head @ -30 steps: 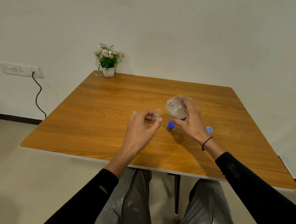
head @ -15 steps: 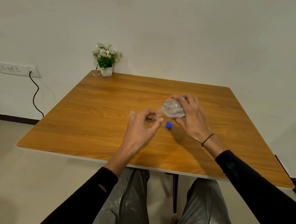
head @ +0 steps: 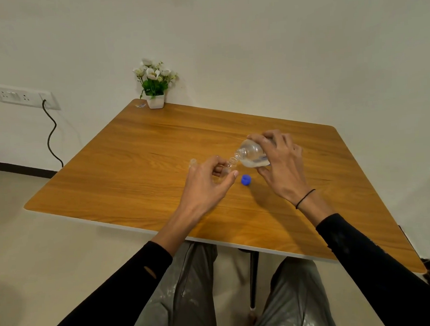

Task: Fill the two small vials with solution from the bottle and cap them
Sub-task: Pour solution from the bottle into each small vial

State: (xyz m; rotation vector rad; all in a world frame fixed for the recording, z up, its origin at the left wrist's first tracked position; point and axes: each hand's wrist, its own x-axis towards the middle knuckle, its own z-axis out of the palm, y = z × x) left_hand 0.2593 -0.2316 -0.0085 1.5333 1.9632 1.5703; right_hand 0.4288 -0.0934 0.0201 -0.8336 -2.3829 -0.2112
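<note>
My right hand (head: 280,164) grips a clear plastic bottle (head: 252,155), tipped on its side with its open neck pointing left. The neck meets the open mouth of a small clear vial (head: 230,163) pinched in the fingers of my left hand (head: 207,186) just above the wooden table (head: 138,167). A second clear vial (head: 192,162) stands upright on the table just left of my left hand. A blue cap (head: 245,180) lies on the table between my two hands. Liquid is pooled in the lower side of the bottle.
A small white pot of flowers (head: 154,87) stands at the table's far left corner, a small wrapper (head: 140,105) beside it. A wall socket with a black cable (head: 52,137) is on the left wall. My knees are under the table's near edge.
My right hand tipped the bottle from nearly upright onto its side and brought its neck down to the vial in my left hand. A second blue cap seen earlier is now hidden.
</note>
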